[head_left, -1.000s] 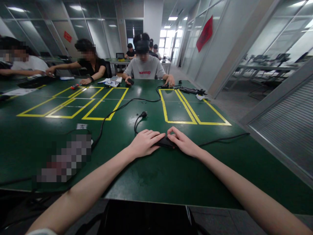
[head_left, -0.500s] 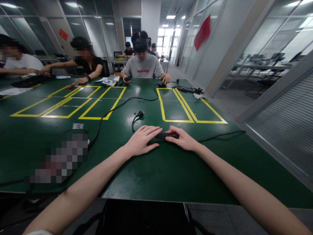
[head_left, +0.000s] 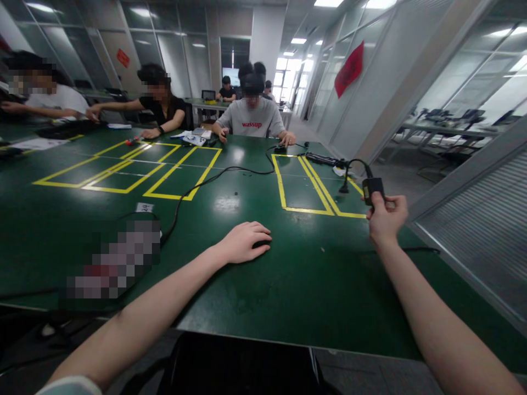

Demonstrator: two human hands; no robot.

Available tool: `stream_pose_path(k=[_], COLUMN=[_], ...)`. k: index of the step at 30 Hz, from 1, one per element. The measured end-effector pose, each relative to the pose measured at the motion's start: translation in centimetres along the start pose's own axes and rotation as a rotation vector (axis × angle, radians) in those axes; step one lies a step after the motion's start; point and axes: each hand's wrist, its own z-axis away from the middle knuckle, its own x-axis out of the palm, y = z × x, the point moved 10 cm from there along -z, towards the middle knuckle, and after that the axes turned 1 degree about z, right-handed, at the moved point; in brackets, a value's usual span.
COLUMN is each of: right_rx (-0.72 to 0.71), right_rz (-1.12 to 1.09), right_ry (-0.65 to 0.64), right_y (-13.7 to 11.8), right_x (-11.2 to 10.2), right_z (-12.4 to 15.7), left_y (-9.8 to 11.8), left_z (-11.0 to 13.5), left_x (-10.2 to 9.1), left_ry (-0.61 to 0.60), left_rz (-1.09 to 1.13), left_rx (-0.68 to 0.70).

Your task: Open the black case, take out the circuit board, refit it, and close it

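Observation:
My right hand [head_left: 387,219] grips a black power adapter [head_left: 374,191] between thumb and fingers, raised over the right part of the table. From the adapter's top a short cord loops over to the left, and its black plug [head_left: 343,186] dangles in the air. A thin black cable [head_left: 420,250] runs to the right beyond my wrist, near the table's side. My left hand [head_left: 246,242] rests on the green tabletop [head_left: 263,296] near the middle, palm down, thumb and fingers apart, with nothing in it.
A blurred-out long object [head_left: 119,260] lies at left, with a black cable [head_left: 175,211] curving away across the table. Yellow tape outlines [head_left: 308,210] mark the surface. A folded black tripod-like item [head_left: 325,159] lies far right. Several people sit opposite, one in a grey shirt [head_left: 251,118].
My right hand has lifted the power adapter off the table and carried it right, its plug and cord along with it. My left hand has stayed near the middle. The view has shifted slightly.

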Motion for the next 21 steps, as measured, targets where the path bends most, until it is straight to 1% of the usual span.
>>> stream_pose_path(k=[2,3,5,6,8,10,11,13,15,17,19,21], right_rx=[-0.059,-0.080,-0.091,-0.097,-0.118,-0.141,-0.147,-0.140,-0.109,-0.071,-0.055,-0.070], right_rz=[0.190,0.288,0.451,0.498,0.531,0.551,0.577,0.659,0.748,0.808,0.836,0.840], right_ry=[0.056,0.060,-0.056,-0.126,-0.246,-0.291,-0.279,-0.211,-0.126,-0.070,-0.064,-0.092], right_y=[0.2,0.3,1.1,1.5,2.0,2.1,2.1,2.2,2.4,2.8,3.2,3.3], right_x=[-0.9,-0.9,0.4,1.2,2.5,3.1,3.0,2.4,1.5,0.8,0.6,0.8], right_z=[0.0,0.1,0.5,0.7,1.0,1.2,1.1,0.6,0.2,-0.1,-0.3,-0.3], left_y=[0.0,0.0,-0.1,-0.2,-0.2,-0.3,-0.3,-0.3,-0.2,-0.2,-0.2,-0.2], left_z=[0.1,0.1,0.2,0.3,0.3,0.3,0.3,0.3,0.3,0.4,0.4,0.4], left_x=[-0.1,-0.2,-0.2,-0.3,-0.2,-0.2,-0.2,-0.2,-0.3,-0.3,-0.3,-0.4], left_ry=[0.008,0.013,0.021,0.023,0.018,0.013,0.009,0.007,0.008,0.008,0.008,0.010], left_rz=[0.002,0.001,0.000,0.001,0.006,0.015,0.019,0.025,0.028,0.030,0.030,0.027], left_rx=[0.002,0.002,0.000,-0.003,-0.008,-0.011,-0.010,-0.012,-0.012,-0.010,-0.009,-0.011])
